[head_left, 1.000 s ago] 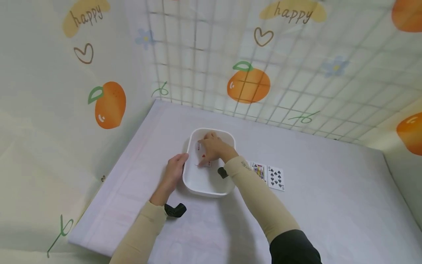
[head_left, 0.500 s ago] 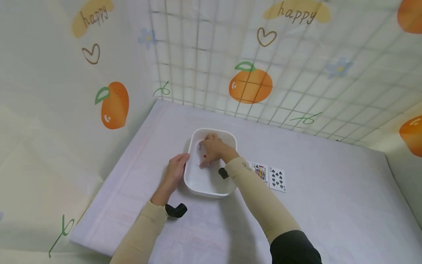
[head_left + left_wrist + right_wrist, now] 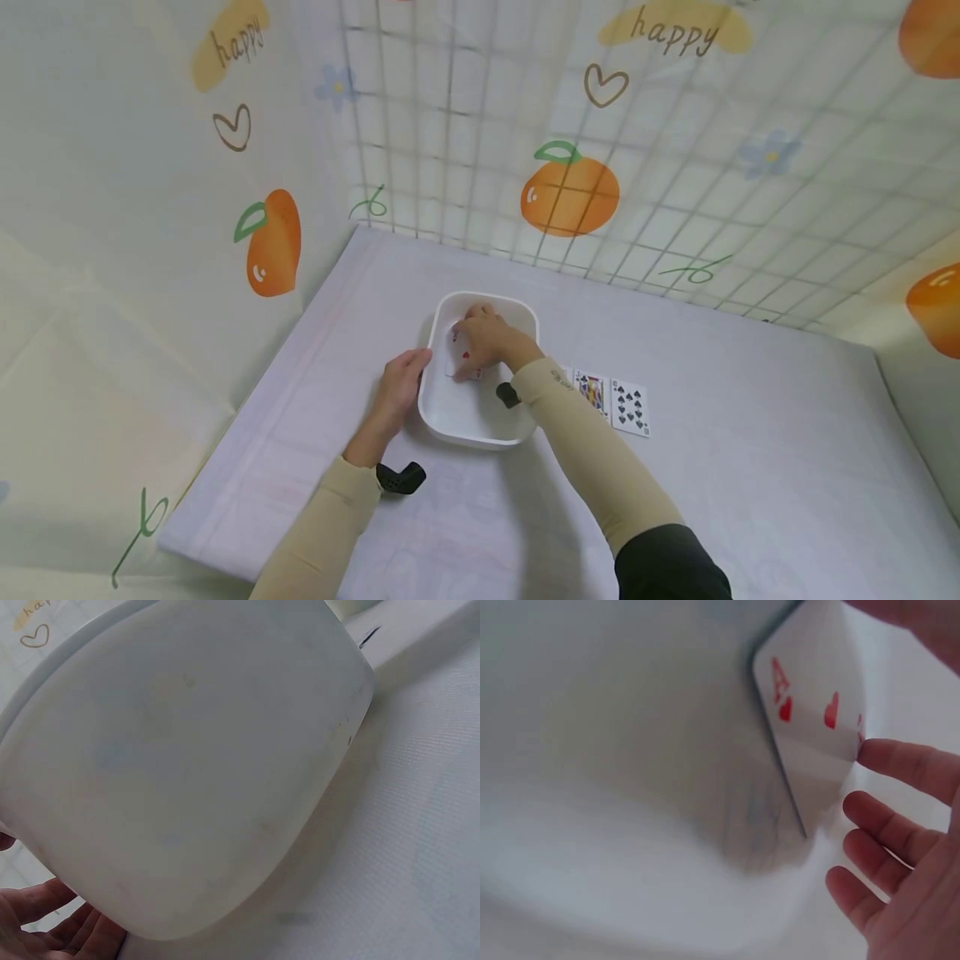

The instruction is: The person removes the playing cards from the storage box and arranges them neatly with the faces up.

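— The ace of hearts (image 3: 810,727): where is it, and what are your fingers doing with it?

— It sits inside the white tub (image 3: 457,417), just above the middle of the head view, under my right hand (image 3: 487,340). In the right wrist view the card fills the upper right of the frame, tilted up on one edge off the tub's floor. The tip of my index finger (image 3: 900,761) touches its lower right corner; the other three fingers are spread below it, only loosely bent, and do not touch it. Something of my hand shows at the top right corner above the card, but I cannot tell whether it presses on it.

— And your left hand?

— My left hand (image 3: 397,392) lies against the tub's outer wall, on its left side in the head view, with the fingers close to straight along the rim. In the left wrist view the wall fills most of the frame and my fingertips (image 3: 60,930) show at the lower left, relaxed, curled round nothing.

— What lies further out?

— To the right of the tub, behind my right sleeve, playing cards (image 3: 611,400) lie face up in a row on the pale table cover (image 3: 750,467).
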A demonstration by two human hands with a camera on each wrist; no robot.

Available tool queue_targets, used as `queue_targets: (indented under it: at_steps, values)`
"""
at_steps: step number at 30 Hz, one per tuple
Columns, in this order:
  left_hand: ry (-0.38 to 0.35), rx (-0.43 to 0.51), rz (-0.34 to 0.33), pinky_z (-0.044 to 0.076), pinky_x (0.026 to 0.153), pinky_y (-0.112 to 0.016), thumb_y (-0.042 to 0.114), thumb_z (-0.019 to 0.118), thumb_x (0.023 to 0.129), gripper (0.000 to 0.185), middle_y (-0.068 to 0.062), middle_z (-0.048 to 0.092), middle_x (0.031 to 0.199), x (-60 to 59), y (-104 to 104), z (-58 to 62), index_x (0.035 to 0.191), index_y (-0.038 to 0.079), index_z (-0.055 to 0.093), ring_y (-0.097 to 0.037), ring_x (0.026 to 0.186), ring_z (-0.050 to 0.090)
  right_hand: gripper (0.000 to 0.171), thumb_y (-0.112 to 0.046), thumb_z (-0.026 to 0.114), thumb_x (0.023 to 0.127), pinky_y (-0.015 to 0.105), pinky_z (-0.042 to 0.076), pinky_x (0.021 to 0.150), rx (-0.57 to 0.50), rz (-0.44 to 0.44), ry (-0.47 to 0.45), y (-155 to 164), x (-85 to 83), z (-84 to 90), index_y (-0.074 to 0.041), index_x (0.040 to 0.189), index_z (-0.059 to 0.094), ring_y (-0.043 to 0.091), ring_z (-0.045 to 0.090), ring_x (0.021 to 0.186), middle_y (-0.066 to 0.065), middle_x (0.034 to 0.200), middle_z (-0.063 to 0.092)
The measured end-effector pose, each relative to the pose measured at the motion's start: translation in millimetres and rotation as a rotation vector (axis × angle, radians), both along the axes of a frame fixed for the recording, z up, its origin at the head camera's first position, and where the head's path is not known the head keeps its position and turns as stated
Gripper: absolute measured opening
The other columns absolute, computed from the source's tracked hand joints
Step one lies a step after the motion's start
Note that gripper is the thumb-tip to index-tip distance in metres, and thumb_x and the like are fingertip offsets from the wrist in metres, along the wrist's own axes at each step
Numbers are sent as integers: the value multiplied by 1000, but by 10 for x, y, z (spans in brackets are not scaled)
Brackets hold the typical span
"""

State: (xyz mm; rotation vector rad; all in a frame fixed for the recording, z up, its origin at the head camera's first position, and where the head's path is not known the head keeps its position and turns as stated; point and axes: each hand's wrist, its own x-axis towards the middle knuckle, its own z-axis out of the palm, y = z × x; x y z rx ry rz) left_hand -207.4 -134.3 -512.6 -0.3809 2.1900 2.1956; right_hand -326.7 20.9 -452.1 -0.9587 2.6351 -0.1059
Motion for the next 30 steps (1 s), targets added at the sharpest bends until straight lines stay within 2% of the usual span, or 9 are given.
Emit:
queue_targets:
  at_steps: [4, 13, 19, 30]
  values:
    - [0, 8, -5, 43, 103, -46, 38, 51, 102, 45, -11, 65, 125, 4, 7, 4, 130, 5, 61, -26, 116, 59, 83, -48, 88, 68, 42, 38, 101, -3, -7, 1, 5, 16, 15, -11, 137, 59, 28, 36, 120, 13, 131, 46]
    - [15, 33, 3, 43, 103, -45, 35, 51, 102, 45, -14, 64, 126, 6, 7, 28, 130, 1, 61, -27, 117, 58, 79, -45, 87, 69, 45, 40, 100, -4, 44, 42, -3, 42, 145, -10, 134, 60, 30, 39, 119, 15, 133, 49]
    - [17, 33, 0, 42, 105, -46, 36, 51, 102, 46, -15, 62, 128, 12, 16, 14, 132, 1, 59, -28, 120, 57, 80, -46, 88, 68, 46, 40, 101, -19, 15, 44, 75, 63, 223, -10, 134, 60, 31, 40, 120, 14, 136, 49]
    - [15, 8, -6, 40, 107, -47, 37, 49, 103, 47, -15, 62, 129, 21, 32, 11, 133, 1, 58, -29, 122, 55, 78, -41, 84, 68, 42, 44, 92, -1, -17, 78, 255, 114, 336, -10, 135, 59, 28, 43, 114, 14, 136, 51]
